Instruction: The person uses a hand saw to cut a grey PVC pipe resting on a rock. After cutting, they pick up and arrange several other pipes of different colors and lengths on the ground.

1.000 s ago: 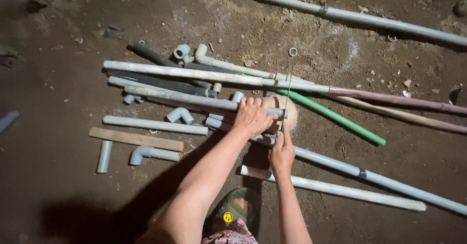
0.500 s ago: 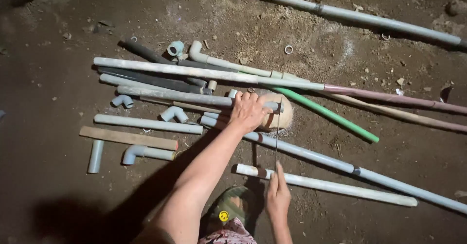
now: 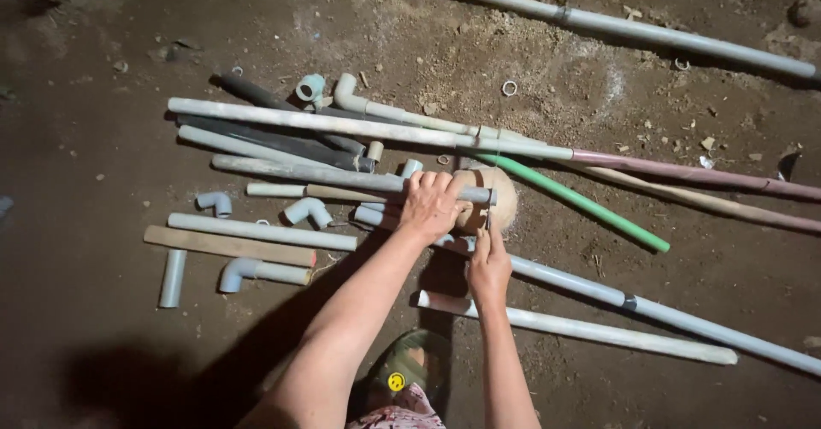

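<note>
Two hands on one grey PVC pipe (image 3: 342, 175), lying across a round wooden block (image 3: 496, 196) on the dirt floor (image 3: 103, 360). Left hand (image 3: 432, 204) clamped down over the pipe nr its right end, pinning it to the block; right hand (image 3: 489, 266) pinched round a thin blade-like tool (image 3: 489, 220), prob. a hacksaw blade, set upright at the pipe end — can't tell exactly what it is. Pipe looks light, stiff, smooth, so likely to roll or skid under a sideways push; best grip is right beside the block, where the left hand sits. More stuff around: long white pipe (image 3: 359, 127) above, green pipe (image 3: 573, 198) slanting off to the right, pinkish pipe (image 3: 684, 172) beyond it, grey elbow fitting (image 3: 306, 211) and another elbow (image 3: 214, 201) on the left, flat wooden batten (image 3: 227, 246), short pipe offcut (image 3: 173, 277). Sandalled foot (image 3: 402, 373) at bottom edge.
</note>
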